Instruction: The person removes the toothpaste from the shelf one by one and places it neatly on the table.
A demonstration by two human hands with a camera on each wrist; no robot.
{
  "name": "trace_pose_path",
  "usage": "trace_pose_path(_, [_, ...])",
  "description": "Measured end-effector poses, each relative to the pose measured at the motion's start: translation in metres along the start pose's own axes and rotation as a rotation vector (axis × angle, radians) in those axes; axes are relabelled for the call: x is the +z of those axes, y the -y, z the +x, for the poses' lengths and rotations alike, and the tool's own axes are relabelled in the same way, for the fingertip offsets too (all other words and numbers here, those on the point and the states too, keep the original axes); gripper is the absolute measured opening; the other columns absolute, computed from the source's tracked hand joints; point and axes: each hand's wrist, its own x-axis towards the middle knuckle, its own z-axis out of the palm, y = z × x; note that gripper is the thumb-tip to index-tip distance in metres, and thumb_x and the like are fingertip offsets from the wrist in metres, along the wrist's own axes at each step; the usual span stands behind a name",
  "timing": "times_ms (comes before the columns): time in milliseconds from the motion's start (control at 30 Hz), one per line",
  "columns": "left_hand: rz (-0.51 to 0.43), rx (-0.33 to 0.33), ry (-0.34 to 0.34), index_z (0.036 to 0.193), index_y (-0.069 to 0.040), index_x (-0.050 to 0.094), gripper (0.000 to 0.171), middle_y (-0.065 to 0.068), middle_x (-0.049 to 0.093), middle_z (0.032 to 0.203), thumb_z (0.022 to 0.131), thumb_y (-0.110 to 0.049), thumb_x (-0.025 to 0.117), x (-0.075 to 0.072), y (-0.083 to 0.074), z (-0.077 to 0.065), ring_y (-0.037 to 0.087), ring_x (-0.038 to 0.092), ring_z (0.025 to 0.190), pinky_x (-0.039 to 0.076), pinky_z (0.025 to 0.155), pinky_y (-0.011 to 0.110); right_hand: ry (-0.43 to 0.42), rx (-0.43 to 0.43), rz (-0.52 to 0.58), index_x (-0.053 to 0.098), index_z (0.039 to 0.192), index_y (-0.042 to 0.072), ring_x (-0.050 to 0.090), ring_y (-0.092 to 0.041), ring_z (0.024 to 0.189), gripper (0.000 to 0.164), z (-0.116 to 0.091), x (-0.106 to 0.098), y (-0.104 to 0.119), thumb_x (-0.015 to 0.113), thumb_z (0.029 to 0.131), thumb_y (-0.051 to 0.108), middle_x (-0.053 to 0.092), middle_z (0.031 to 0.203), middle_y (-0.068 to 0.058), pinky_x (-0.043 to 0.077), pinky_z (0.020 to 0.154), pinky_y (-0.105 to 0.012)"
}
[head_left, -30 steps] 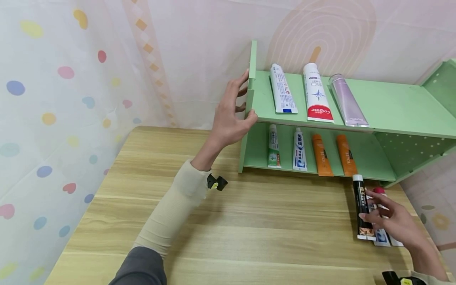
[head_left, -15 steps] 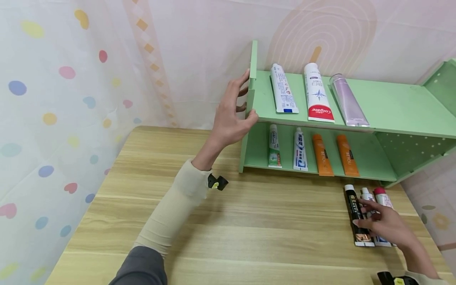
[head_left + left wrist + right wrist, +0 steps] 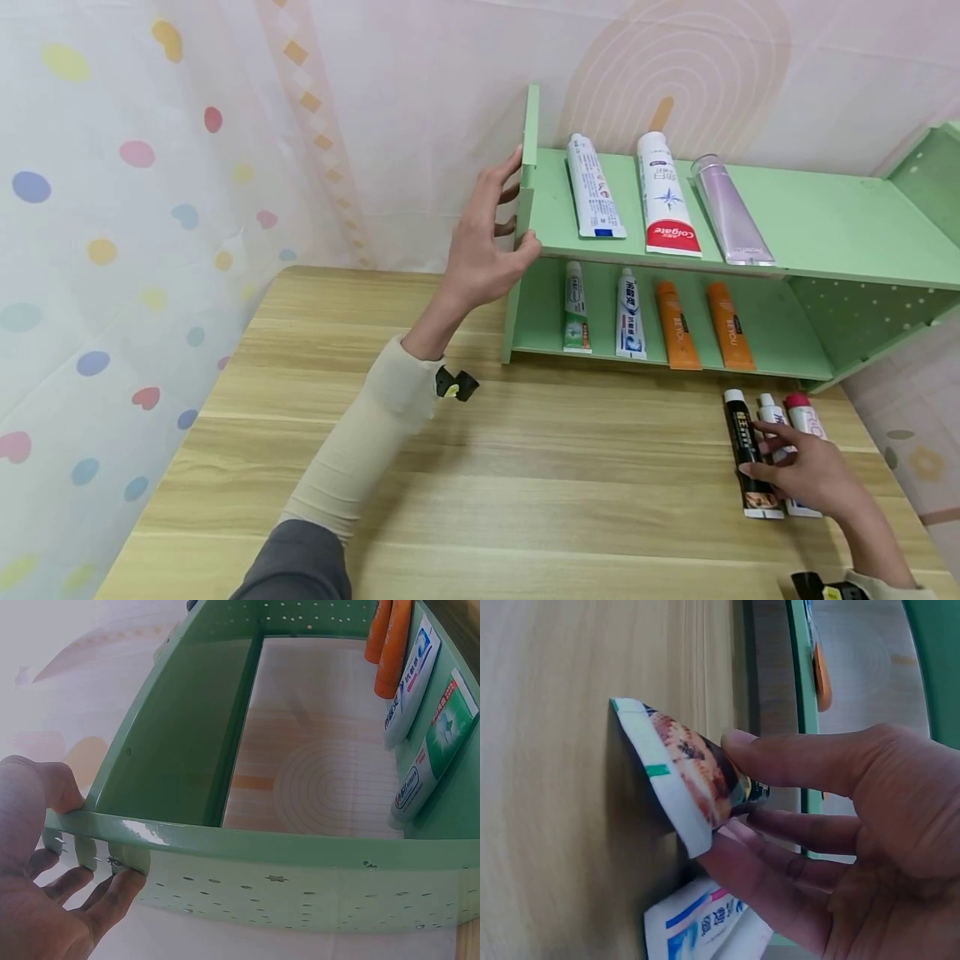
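My left hand [image 3: 482, 250] grips the left side panel [image 3: 529, 137] of a green two-tier shelf, thumb on the front edge and fingers along the outer face. At the lower right, my right hand [image 3: 813, 471] holds a black toothpaste tube [image 3: 742, 433] with a white cap, between thumb and fingers. In the right wrist view the flat crimped end of this tube [image 3: 664, 772] points away from the fingers, close over the wood. Directly right of it lie a white-and-blue toothpaste tube [image 3: 772, 410] and a red-capped one [image 3: 806, 417], both partly hidden by the hand.
On the upper tier [image 3: 847, 208] lie a white tube [image 3: 596, 187], a Colgate tube [image 3: 667, 196] and a lilac tube [image 3: 731, 212]. The lower tier bears a green-and-white tube [image 3: 576, 308], a white-and-blue tube [image 3: 630, 315] and two orange tubes [image 3: 677, 327]. Patterned curtains hang behind the wooden table [image 3: 525, 500].
My right hand has brought the black toothpaste tube down and to the left, beside the two other tubes, uncovering their caps. My left hand has stayed on the shelf panel.
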Motion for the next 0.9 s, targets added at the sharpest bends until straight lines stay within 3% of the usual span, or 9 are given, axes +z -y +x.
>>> trace_pose_path(333, [0.0,-0.011,0.0,0.161,-0.016,0.032,0.084,0.006,0.039,0.16,0.084,0.002,0.06,0.001,-0.001,-0.001,0.029,0.056,0.135,0.062,0.093,0.038,-0.042,-0.052,-0.224,0.054,0.135,-0.015,0.063,-0.016,0.076,0.071,-0.002,-0.012,0.002,0.079,0.087,0.032,0.073,0.094,-0.01,0.048,0.061,-0.031])
trace_pose_path(600, [-0.005,0.01,-0.005,0.161,-0.013,0.032,0.083,0.009,0.04,0.159,0.084,0.003,0.059,0.001,-0.001,-0.001,0.031,0.056,0.134,0.062,0.093,0.038,-0.082,-0.094,-0.192,0.05,0.143,-0.01,0.071,-0.025,0.086,0.071,-0.008,-0.023,0.006,0.075,0.092,0.032,0.073,0.107,-0.021,0.052,0.063,-0.03])
trace_pose_path(733, [0.0,0.01,-0.004,0.161,-0.013,0.032,0.083,0.009,0.04,0.159,0.084,0.002,0.059,0.001,-0.001,-0.001,0.031,0.057,0.134,0.062,0.093,0.038,-0.128,-0.14,-0.16,0.045,0.149,-0.006,0.066,-0.006,0.088,0.075,-0.011,-0.026,0.009,0.075,0.093,0.034,0.069,0.118,-0.027,0.053,0.065,-0.029])
trace_pose_path(833, [0.003,0.007,-0.005,0.161,-0.013,0.032,0.083,0.008,0.04,0.159,0.084,0.001,0.059,0.001,-0.002,-0.001,0.031,0.056,0.134,0.062,0.092,0.038,-0.171,-0.187,-0.121,0.044,0.152,-0.003,0.051,0.019,0.088,0.075,-0.012,-0.026,0.012,0.075,0.093,0.032,0.062,0.13,-0.03,0.053,0.064,-0.022])
trace_pose_path(900, [0.001,0.004,-0.005,0.161,-0.013,0.032,0.083,0.009,0.04,0.159,0.085,0.002,0.059,0.0,-0.001,-0.001,0.031,0.056,0.135,0.062,0.093,0.038,-0.194,-0.224,-0.095,0.041,0.154,-0.002,0.043,0.026,0.091,0.075,-0.012,-0.027,0.015,0.075,0.094,0.029,0.058,0.134,-0.031,0.053,0.065,-0.021])
